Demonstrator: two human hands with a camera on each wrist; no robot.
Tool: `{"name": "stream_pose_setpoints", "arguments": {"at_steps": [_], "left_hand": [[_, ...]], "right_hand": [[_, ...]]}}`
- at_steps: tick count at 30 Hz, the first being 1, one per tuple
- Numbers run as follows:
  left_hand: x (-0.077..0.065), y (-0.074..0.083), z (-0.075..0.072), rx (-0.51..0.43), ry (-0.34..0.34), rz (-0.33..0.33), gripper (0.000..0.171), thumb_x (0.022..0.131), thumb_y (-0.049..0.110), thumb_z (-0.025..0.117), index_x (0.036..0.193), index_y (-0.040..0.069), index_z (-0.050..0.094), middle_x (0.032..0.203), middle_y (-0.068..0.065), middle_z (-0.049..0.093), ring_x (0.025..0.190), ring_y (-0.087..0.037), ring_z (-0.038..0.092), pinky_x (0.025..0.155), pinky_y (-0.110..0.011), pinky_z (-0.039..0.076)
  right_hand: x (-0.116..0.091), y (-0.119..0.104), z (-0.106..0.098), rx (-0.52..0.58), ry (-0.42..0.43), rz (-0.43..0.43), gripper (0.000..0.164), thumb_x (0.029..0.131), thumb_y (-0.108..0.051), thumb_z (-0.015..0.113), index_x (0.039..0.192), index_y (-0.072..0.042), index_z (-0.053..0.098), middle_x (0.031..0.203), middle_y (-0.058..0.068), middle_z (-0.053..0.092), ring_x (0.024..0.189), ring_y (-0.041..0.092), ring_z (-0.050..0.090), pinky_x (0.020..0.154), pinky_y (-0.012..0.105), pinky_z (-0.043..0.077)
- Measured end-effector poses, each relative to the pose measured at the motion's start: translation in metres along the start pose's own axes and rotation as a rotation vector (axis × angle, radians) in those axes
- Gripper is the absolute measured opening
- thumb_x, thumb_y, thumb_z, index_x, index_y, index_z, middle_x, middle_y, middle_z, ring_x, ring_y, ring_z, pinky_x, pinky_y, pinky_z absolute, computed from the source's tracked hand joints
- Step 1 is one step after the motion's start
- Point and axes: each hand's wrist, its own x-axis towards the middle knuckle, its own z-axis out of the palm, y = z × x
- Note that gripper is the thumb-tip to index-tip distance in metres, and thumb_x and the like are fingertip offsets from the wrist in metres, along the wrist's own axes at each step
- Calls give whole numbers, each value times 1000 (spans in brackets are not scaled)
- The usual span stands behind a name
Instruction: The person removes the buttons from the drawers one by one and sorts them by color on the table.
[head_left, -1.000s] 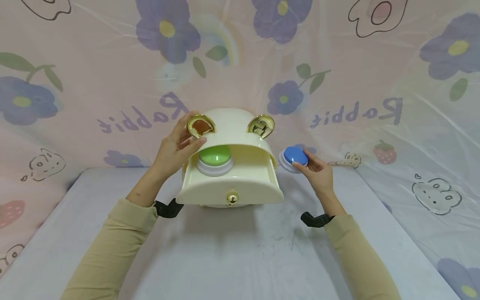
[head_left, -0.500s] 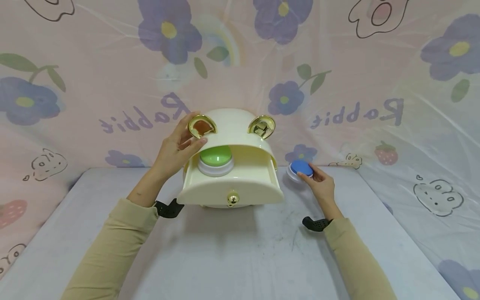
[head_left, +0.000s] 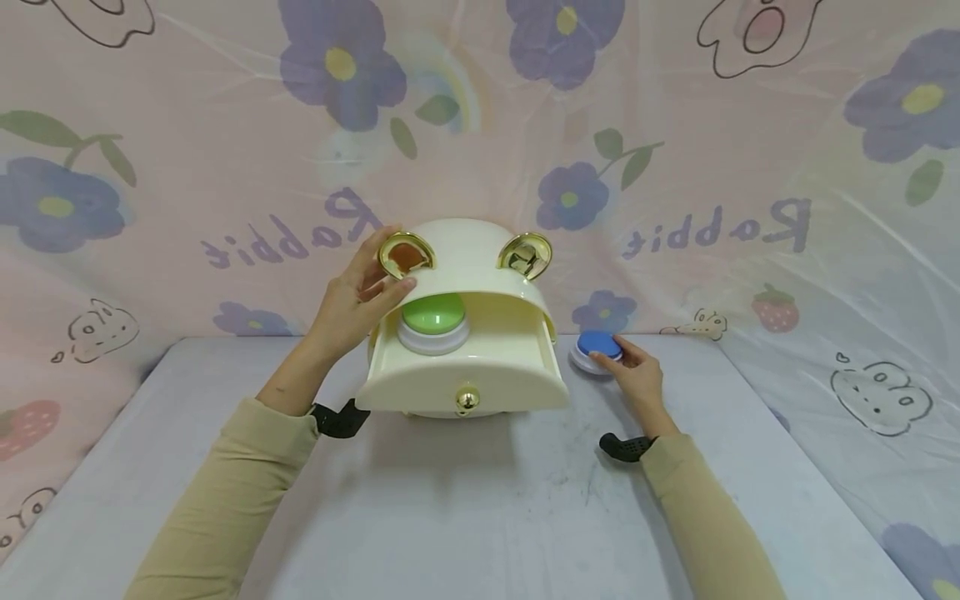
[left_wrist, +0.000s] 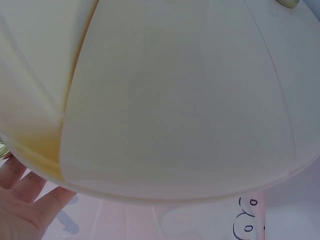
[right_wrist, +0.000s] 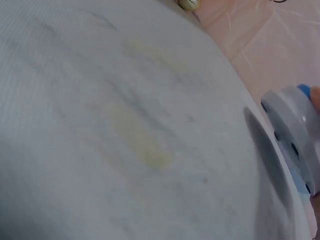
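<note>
The right hand [head_left: 640, 379] pinches a round blue-and-white button [head_left: 597, 343], well apart from the left hand [head_left: 347, 307] gripping a glossy domed cream box [head_left: 467, 265].

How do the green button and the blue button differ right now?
The green button sits in the open drawer; the blue button is outside it. The right hand pinches the blue button, while no hand touches the green one. Both have round coloured tops on white bases.

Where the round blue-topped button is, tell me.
In the head view, the round blue-topped button is in the right hand, just right of the cream gold-eared drawer box.
</note>
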Motion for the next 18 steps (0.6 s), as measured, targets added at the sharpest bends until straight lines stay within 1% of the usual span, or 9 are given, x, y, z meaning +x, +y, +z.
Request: {"name": "stream_pose_setpoints", "arguments": {"at_steps": [5,8,12,18], "left_hand": [[0,0,0,2,-2,-2,64,93,22,63,147,37,32,138,-12,54,131,-29,48,109,-52,38],[-1,0,-1,6,1,-7,64,94,23,63,147,37,31,140,-12,53,131,-30,48,109,-51,38],[-1,0,-1,9,0,-12,64,94,23,63,148,36,31,140,-12,52,132,-31,47,109,-52,38],[0,0,-1,1,-5,-9,64,94,24,63,148,37,31,140,-10,52,132,-29,47,109,-52,37]], "right_hand": [[-1,0,5,-6,-18,1,73,82,-29,77,144,-7,43,148,17,41,138,26,39,112,35,36],[-3,-1,6,-39,-36,5,73,84,-27,75,144,-4,42,148,20,39,138,31,38,112,38,36],[-7,-4,5,-99,-70,5,73,86,-26,73,145,-1,39,149,23,37,138,35,37,112,43,35],[-9,-6,2,-153,-96,0,75,87,-30,71,146,-2,36,149,25,36,138,38,36,113,45,35]]}}
